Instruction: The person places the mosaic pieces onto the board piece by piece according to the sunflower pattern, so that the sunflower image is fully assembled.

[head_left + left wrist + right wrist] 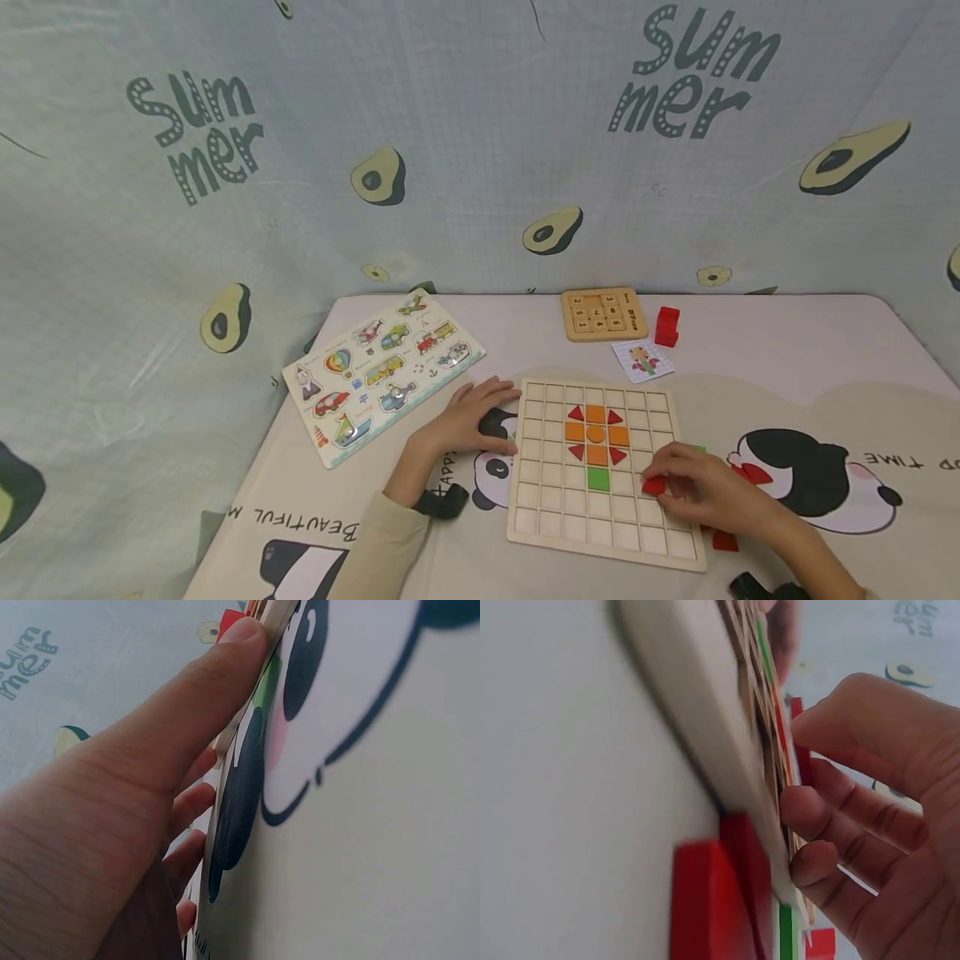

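Observation:
A wooden grid board (551,500) lies flat on the table. Orange squares (574,432) surround an orange round piece (596,433) in its cells, with red triangles (615,417) at the corners and a green square (598,478) below. My left hand (468,417) rests at the board's left edge, its thumb touching the rim and its fingers extended. Over the right side of the grid, my right hand (705,483) pinches a red block (654,486) between thumb and fingers; the block's far side is hidden in the right wrist view.
Right of the board lie loose red blocks (725,541) and a green piece (700,448), partly covered by my right hand. Behind it are a pattern card (643,360), a wooden number puzzle (604,314) and stacked red pieces (667,326). A vehicle picture puzzle (382,375) lies left.

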The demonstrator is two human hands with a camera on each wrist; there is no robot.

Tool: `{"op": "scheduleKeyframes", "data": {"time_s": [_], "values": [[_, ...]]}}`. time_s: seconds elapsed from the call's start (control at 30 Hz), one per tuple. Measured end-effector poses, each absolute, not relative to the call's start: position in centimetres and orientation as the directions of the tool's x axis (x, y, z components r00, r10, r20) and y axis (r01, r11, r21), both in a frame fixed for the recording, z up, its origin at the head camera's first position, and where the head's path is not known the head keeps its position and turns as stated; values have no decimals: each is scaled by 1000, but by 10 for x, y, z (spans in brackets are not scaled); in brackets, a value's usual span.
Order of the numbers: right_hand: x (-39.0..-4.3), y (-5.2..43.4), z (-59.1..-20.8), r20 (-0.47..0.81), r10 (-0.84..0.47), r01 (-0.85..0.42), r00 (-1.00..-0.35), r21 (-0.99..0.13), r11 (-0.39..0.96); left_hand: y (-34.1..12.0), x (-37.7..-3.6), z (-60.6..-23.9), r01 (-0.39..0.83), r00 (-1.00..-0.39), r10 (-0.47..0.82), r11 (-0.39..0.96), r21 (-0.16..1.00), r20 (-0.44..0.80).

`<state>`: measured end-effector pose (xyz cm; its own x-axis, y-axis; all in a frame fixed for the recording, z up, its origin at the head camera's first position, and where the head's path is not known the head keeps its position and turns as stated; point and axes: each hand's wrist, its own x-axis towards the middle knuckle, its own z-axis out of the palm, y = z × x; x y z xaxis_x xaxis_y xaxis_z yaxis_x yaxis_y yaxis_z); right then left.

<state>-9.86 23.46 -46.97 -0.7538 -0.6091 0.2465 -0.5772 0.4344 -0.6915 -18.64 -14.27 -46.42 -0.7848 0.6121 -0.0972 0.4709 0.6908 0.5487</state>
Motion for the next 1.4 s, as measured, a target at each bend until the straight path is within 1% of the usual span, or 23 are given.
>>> {"op": "scheduleKeyframes", "data": {"time_s": [0.13, 0.37, 0.67, 1.13, 1.4], "values": [[-101, 229, -470, 214, -630, -567, -746, -700, 434, -142, -187, -463, 471, -786, 611, 695, 543, -100], [-102, 221, -467, 143, -635, -514, -759, -730, 450, -141, -188, -462, 476, -781, 617, 691, 544, -101], [-106, 213, -465, 166, -660, -557, -733, -703, 442, -141, -188, -460, 474, -782, 615, 695, 541, -104], [-108, 212, -464, 160, -663, -555, -731, -704, 442, -142, -189, -464, 465, -784, 611, 693, 551, -106], [-109, 213, -466, 138, -660, -521, -739, -738, 429, -143, -188, -465, 470, -784, 614, 687, 555, -96]]}}
